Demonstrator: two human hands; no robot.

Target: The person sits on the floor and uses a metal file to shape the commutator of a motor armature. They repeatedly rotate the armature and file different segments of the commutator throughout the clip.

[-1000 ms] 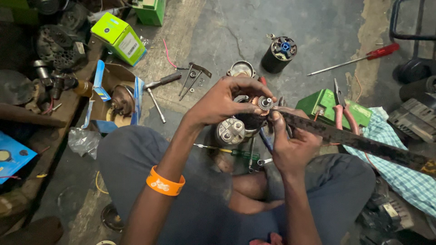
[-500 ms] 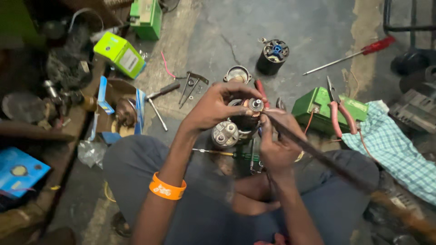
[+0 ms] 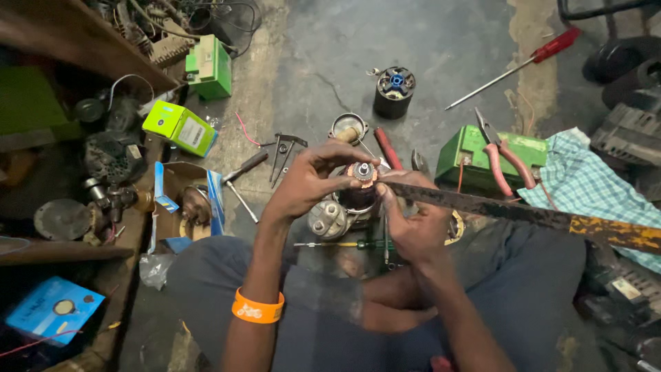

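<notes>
Two hands meet over the lap — left hand [image 3: 310,180] w/ fingers [image 3: 344,153] curled around a small motor armature [image 3: 361,180], copper end up, pinched at its top. Right hand [image 3: 416,224] grips a long rusty flat blade [image 3: 523,213], fingers closed on it, its tip resting just beside the armature's copper end. Below the fingers lies a grey metal housing [image 3: 327,219] & a green-handled screwdriver [image 3: 344,244]. Beyond the fingers, on the floor — red-handled pliers [image 3: 506,162] atop a green box [image 3: 475,155].

1 head-worn view, straight down, close over lap and cluttered floor [image 3: 441,41].
</notes>
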